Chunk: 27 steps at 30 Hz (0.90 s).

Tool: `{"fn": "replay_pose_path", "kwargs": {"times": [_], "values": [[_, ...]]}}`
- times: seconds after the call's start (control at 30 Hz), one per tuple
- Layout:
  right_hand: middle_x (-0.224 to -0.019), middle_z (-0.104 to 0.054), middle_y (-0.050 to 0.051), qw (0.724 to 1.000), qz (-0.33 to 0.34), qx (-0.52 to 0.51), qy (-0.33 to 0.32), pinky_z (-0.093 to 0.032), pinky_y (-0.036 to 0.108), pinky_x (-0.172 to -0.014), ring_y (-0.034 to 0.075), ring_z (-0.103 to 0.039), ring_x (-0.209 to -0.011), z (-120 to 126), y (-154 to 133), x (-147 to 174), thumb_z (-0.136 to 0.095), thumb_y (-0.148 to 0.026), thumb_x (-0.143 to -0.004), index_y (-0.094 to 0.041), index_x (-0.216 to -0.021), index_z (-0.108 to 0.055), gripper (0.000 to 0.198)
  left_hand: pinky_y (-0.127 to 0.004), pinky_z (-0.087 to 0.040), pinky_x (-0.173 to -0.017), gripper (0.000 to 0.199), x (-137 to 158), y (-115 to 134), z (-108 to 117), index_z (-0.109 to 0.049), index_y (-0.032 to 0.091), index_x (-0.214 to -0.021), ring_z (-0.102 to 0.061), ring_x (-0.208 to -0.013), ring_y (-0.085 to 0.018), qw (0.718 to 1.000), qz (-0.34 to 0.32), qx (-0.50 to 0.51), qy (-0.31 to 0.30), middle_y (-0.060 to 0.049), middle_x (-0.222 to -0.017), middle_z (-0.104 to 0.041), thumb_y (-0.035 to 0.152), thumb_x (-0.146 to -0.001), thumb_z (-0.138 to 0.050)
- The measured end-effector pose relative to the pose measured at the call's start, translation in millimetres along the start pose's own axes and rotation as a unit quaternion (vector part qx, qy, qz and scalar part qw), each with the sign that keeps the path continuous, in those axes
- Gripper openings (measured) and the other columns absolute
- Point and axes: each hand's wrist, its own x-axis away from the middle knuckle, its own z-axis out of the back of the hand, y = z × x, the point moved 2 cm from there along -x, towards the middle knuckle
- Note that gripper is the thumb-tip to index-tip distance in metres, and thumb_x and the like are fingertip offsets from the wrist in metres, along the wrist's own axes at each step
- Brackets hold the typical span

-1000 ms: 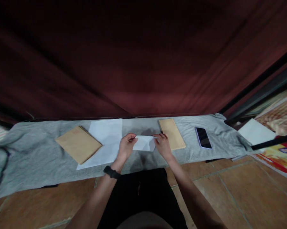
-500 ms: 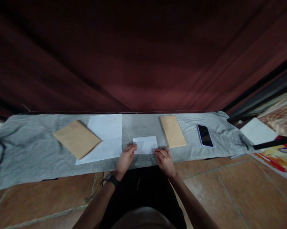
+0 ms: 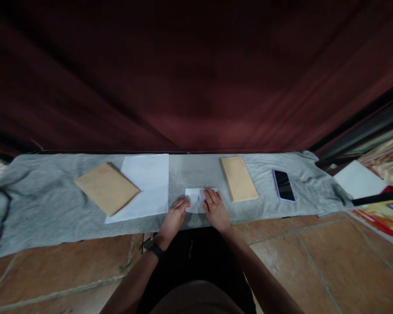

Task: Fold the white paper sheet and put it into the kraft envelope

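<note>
A small white folded paper [image 3: 193, 206] lies on the grey cloth in front of me. My left hand [image 3: 175, 216] is closed at its left edge, thumb on top and the other fingers curled together. Flat across the right part of the paper rests my right hand [image 3: 215, 210], its fingers stretched out and pressing down. Part of the paper is hidden under those fingers. A dark watch [image 3: 154, 247] is on my left wrist.
Brown envelopes [image 3: 107, 188] overlap large white sheets [image 3: 150, 187] at the left. Right of the paper lies another stack of brown envelopes [image 3: 239, 179], then a phone [image 3: 284, 185]. Grey cloth [image 3: 52, 209] covers the narrow surface, with a dark red curtain [image 3: 196, 87] behind it.
My right hand has moved left from the paper's right edge onto its top, with its fingers now laid flat. The left hand stays at the left edge.
</note>
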Motion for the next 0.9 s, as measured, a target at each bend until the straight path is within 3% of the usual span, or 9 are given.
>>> {"fn": "replay_pose_path", "kwargs": {"times": [0.13, 0.23, 0.37, 0.53, 0.9], "values": [[-0.158, -0.04, 0.013, 1.0, -0.008, 0.026, -0.014, -0.029, 0.048, -0.12, 0.025, -0.035, -0.147, -9.6, -2.6, -1.1, -0.039, -0.032, -0.105, -0.014, -0.151, -0.042, 0.049, -0.039, -0.052, -0.106, 0.042, 2.6, 4.5, 0.8, -0.069, 0.022, -0.103, -0.062, -0.118, -0.019, 0.999, 0.001, -0.035, -0.026, -0.006, -0.122, -0.069, -0.003, -0.082, -0.042], [-0.158, -0.04, 0.013, 0.999, -0.01, 0.033, -0.009, -0.028, 0.048, -0.121, 0.026, -0.035, -0.147, -12.1, -2.2, -0.3, -0.039, -0.034, -0.105, -0.015, -0.151, -0.042, 0.05, -0.04, -0.049, -0.108, 0.041, -3.0, 10.9, -6.4, -0.068, 0.02, -0.113, -0.062, -0.12, -0.02, 0.997, 0.018, -0.078, -0.007, -0.008, -0.123, -0.069, 0.002, -0.089, -0.04], [-0.159, -0.039, 0.014, 0.999, 0.001, 0.039, -0.011, -0.026, 0.048, -0.121, 0.026, -0.035, -0.147, -12.7, -1.2, -0.1, -0.039, -0.028, -0.104, -0.014, -0.151, -0.042, 0.05, -0.045, -0.038, -0.118, 0.043, -23.9, 24.7, -30.6, -0.055, 0.011, -0.138, -0.047, -0.14, -0.025, 0.992, 0.021, -0.127, 0.0, -0.016, -0.146, -0.055, 0.025, -0.099, -0.042], [-0.159, -0.038, 0.012, 0.998, 0.003, 0.052, -0.02, -0.024, 0.046, -0.122, 0.024, -0.033, -0.148, -12.1, -0.3, 0.3, -0.036, -0.02, -0.101, -0.015, -0.152, -0.041, 0.051, -0.05, -0.026, -0.123, 0.056, -35.9, 30.8, -53.7, -0.042, 0.009, -0.149, -0.032, -0.149, -0.027, 0.984, 0.045, -0.172, -0.016, -0.018, -0.156, -0.042, 0.038, -0.101, -0.036], [-0.159, -0.039, 0.013, 0.997, -0.032, 0.075, 0.007, -0.024, 0.049, -0.12, 0.028, -0.035, -0.147, -12.4, -1.5, 1.8, -0.045, -0.026, -0.101, -0.016, -0.151, -0.042, 0.051, -0.049, -0.028, -0.121, 0.072, -19.9, 22.1, -47.5, -0.034, 0.001, -0.152, -0.028, -0.15, -0.031, 0.968, 0.076, -0.238, 0.01, -0.023, -0.158, -0.036, 0.05, -0.099, -0.036]]}}
